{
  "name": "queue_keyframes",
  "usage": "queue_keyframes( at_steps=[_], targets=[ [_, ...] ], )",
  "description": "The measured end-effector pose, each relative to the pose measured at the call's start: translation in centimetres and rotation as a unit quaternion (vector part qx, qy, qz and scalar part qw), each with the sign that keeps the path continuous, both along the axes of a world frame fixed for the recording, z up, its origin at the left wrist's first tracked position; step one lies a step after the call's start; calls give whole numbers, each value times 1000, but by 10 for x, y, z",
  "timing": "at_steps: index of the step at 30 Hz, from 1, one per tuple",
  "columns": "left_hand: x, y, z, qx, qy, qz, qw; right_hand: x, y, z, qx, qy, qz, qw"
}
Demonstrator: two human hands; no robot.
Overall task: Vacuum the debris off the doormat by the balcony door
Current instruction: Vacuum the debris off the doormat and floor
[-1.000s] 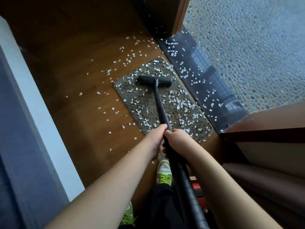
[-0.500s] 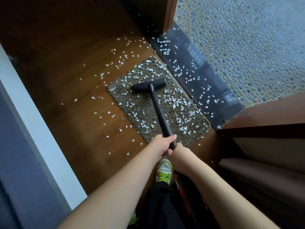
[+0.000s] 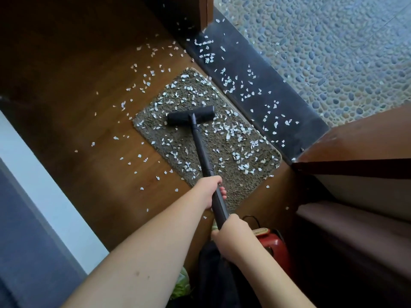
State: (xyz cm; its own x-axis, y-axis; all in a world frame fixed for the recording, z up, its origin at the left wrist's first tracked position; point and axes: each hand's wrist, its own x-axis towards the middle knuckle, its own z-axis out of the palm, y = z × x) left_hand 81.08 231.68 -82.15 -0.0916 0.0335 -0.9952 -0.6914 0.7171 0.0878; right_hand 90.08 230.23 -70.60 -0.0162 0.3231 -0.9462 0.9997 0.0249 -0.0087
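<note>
Left hand [image 3: 208, 192] and right hand [image 3: 231, 234] gripping black vacuum wand [image 3: 203, 155], nozzle [image 3: 190, 115] on doormat [image 3: 255, 165], white debris [image 3: 235, 132] scattered, no legible writing

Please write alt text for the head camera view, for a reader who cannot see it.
Seen from above, a person's left hand and right hand grip a black vacuum wand whose floor head rests on a brown doormat strewn with white debris. More scraps dot the wooden floor and dark door sill.
</note>
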Motion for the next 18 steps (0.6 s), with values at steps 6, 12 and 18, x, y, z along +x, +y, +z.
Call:
queue_keyframes(
  at_steps=[6,12,18],
  targets=[
    [20,0,-6,-47,20,-43,998,15,-3,6,-7,-3,9,1000],
    [30,-11,-26,-50,24,-11,998,20,-16,-5,-14,-17,-22,1000],
    [17,-17,-27,-23,25,6,999,10,-25,-1,18,1,-28,999]
  ],
)
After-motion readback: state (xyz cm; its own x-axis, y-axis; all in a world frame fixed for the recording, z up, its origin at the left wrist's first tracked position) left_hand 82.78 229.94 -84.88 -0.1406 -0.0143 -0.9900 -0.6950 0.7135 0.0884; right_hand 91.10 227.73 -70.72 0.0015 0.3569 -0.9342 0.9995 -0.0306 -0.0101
